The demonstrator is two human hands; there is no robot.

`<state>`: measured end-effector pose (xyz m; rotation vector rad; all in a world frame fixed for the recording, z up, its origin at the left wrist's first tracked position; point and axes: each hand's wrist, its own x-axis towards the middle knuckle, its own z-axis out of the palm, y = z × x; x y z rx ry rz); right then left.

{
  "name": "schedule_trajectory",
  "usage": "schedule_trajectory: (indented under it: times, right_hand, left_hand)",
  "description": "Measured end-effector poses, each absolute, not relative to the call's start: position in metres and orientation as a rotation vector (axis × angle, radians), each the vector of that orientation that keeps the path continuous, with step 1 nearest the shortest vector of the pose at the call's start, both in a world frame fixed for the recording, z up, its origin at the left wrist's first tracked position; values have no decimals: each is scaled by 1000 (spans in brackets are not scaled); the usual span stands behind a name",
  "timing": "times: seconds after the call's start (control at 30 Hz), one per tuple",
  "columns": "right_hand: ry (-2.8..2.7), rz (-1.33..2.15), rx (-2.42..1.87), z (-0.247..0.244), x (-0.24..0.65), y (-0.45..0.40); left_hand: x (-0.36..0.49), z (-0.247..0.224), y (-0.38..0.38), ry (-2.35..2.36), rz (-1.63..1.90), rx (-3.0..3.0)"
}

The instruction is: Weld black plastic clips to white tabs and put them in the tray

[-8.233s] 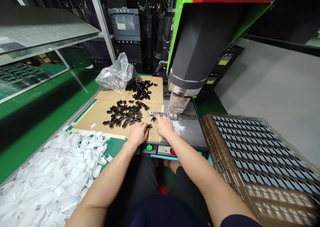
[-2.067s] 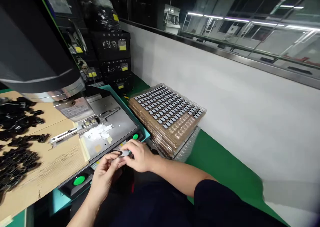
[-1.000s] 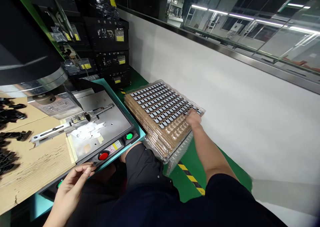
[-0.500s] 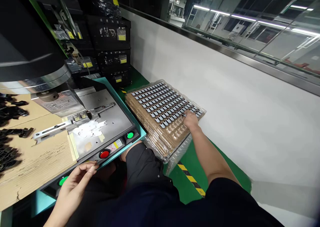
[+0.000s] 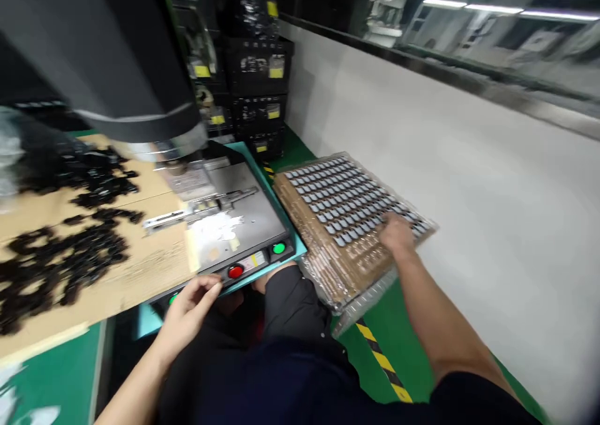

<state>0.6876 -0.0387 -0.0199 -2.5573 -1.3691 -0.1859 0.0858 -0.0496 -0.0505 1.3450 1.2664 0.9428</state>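
Observation:
My right hand reaches down onto the top plastic tray, with its fingers closed at the front rows. Whatever they hold, if anything, is hidden behind the hand. Rows of small pale parts with dark ends fill most of the tray's pockets; a few front pockets are bare. My left hand hovers by the front edge of the press, thumb and forefinger pinched together, and I cannot make out anything between them. Beyond it are a red button and loose white flat pieces on the metal plate.
The dark press head overhangs the plate. Black parts lie heaped on cardboard at left. Black bins are stacked behind. A white wall borders the trays on the right. A green button sits at the press's corner.
The view has swung left, so the whole scene sits further right and more black parts show. My right hand stays at the tray's front rows; my left hand stays pinched near the press edge.

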Motion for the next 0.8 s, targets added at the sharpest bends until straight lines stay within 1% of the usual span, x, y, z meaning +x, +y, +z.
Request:
schedule_trajectory:
  times: [0.07, 0.13, 0.27, 0.37, 0.43, 0.57, 0.8]
  right_hand:
    - [-1443, -98, -2381, -16, 665, -12]
    - [-1592, 44, -2176, -10, 623, 18]
    - [-1998, 281, -1700, -1, 498, 62]
    - [-2180, 327, -1459, -7, 412, 85]
    - [-2228, 300, -1377, -16, 374, 98]
    - [-2240, 222, -1351, -35, 340, 117]
    - [-2139, 294, -1348, -49, 340, 121]
  left_hand:
    - [85, -42, -37, 1257, 966, 1484]
    - [80, -35, -18, 1301, 965, 1693]
    - [73, -27, 24, 1399, 918, 2097]
    - [78, -24, 50, 1419, 860, 2323]
    - [84, -24, 61, 1419, 820, 2416]
    - [97, -25, 74, 1419, 768, 2483]
    - [113, -24, 94, 1457, 783, 2481]
